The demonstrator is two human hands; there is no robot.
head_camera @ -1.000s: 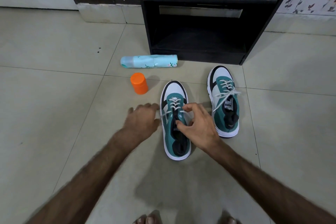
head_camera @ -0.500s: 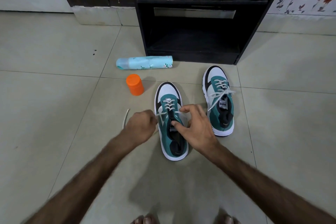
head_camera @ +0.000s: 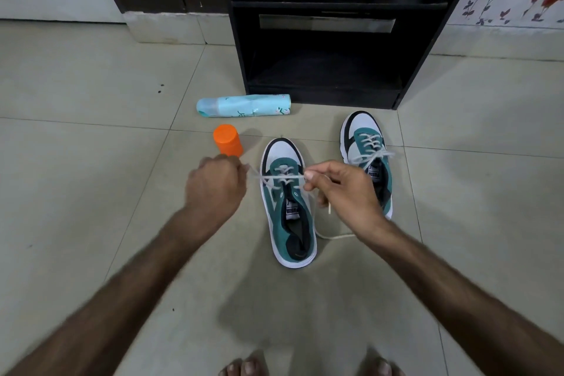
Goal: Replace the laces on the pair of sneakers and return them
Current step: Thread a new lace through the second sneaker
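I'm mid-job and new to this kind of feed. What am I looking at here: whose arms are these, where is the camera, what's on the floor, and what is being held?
There is no machine: a person works bare-handed, and the one camera sits on their head, looking forward and down.

On the tiled floor stand two teal sneakers. The near sneaker is only partly laced; the far sneaker is laced and tied. Beside them are an orange cap and a pale blue can lying on its side, before a dark cabinet.

The left hand and right hand each pinch the white lace, pulled taut across the near sneaker. A loose end trails on the floor.
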